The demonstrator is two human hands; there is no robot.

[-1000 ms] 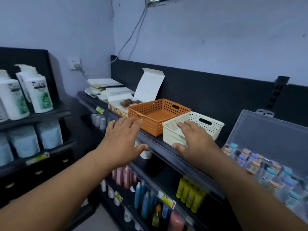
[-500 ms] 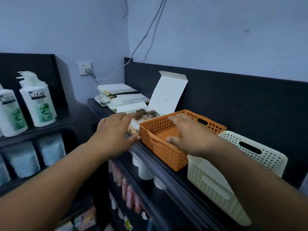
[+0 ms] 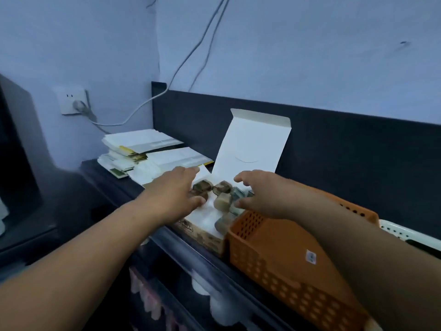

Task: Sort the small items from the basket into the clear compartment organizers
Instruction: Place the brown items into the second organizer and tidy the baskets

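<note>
Left hand: our left hand [image 3: 176, 194] lies over the left side of the open carton [image 3: 205, 236]. The fingers are straight and loosely spread, the thumb points toward the contents, and it grips nothing.
Right hand: our right hand [image 3: 262, 194] reaches in from the right above the carton. The fingers are spread and slightly bent and hold nothing. We cannot tell whether the fingertips touch the contents.
Small items: a cluster of brownish and grey small items [image 3: 222, 188] sits on white lining inside the carton, between our two hands.
Lid: the carton's white lid [image 3: 250, 144] stands up and leans against the dark back panel.
Orange basket: the perforated orange basket [image 3: 286, 278] stands just right of the carton, touching its side, under our right forearm.
White basket: a white basket [image 3: 403, 234] shows at the right edge, beyond the orange one.
Shelf: all of these rest on a dark shelf [image 3: 112, 182].
Far left: a stack of flat pale packets [image 3: 138, 142] lies at the far left end of the shelf. On the wall beside it, a socket [image 3: 70, 100] has a plug [image 3: 82, 107] in it.
Below: blurred pale and pink bottles [image 3: 145, 299] hang in shadow under the shelf edge.
</note>
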